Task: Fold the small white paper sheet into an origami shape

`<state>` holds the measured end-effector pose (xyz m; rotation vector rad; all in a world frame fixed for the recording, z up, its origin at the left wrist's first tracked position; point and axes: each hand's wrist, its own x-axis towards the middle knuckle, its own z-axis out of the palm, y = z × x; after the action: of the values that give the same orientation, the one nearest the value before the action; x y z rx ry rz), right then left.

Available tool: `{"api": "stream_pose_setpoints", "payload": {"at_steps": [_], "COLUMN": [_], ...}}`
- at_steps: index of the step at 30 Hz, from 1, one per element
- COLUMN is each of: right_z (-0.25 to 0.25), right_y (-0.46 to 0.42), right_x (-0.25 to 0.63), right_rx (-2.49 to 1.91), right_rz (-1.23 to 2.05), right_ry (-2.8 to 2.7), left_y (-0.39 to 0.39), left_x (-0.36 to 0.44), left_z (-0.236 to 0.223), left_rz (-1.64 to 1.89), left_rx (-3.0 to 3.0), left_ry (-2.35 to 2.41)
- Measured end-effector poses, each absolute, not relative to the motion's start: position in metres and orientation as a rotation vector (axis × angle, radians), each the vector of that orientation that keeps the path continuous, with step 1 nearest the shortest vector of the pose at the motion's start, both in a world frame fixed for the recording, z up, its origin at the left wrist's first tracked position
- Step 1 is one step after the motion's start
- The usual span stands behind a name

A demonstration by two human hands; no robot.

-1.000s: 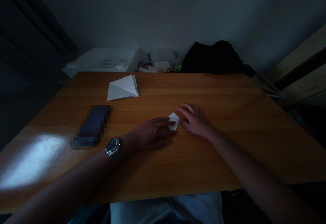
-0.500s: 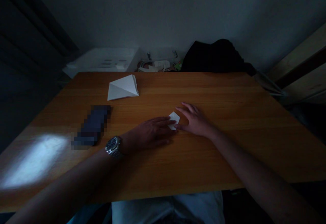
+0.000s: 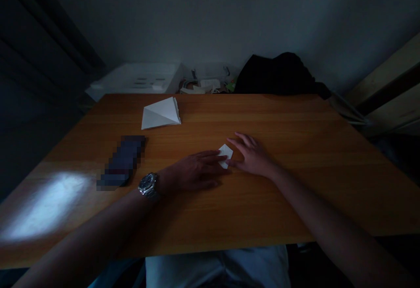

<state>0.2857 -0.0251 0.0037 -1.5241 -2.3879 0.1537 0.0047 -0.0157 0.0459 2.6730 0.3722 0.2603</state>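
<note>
A small folded piece of white paper point(image 3: 225, 151) lies on the wooden table point(image 3: 295, 192), its visible outline pointed at the top. My left hand point(image 3: 198, 169), with a metal watch point(image 3: 148, 184) on the wrist, rests flat with its fingers stretched over the paper's left and lower part. On the other side my right hand point(image 3: 249, 153) is open, thumb and fingers apart. Its thumb tip is at the paper's lower right edge; whether it presses on the paper I cannot tell. Part of the paper is hidden under my left fingers.
Toward the back left lies a stack of folded white paper point(image 3: 161, 114). A dark, pixelated flat object point(image 3: 123, 162) is nearer, left of my left hand. Beyond the far edge are a white plastic tray point(image 3: 131, 78), assorted small items point(image 3: 203, 86) and a black cloth heap point(image 3: 275, 74).
The whole view has shifted very slightly to the right. Both hands and the small paper keep the same places relative to each other.
</note>
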Motion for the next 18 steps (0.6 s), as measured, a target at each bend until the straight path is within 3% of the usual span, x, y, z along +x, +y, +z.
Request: {"api": "stream_pose_setpoints", "payload": {"at_steps": [18], "right_z": [0.005], "right_y": [-0.028], "right_x": [0.284], "right_rx": [-1.521], "right_rz": [0.205], "right_ry": [-2.456], "left_y": [-0.013], "left_x": [0.0], "left_z": [0.034], "left_rz": [0.214], "left_rx": [2.661], "left_ry": [0.544]}}
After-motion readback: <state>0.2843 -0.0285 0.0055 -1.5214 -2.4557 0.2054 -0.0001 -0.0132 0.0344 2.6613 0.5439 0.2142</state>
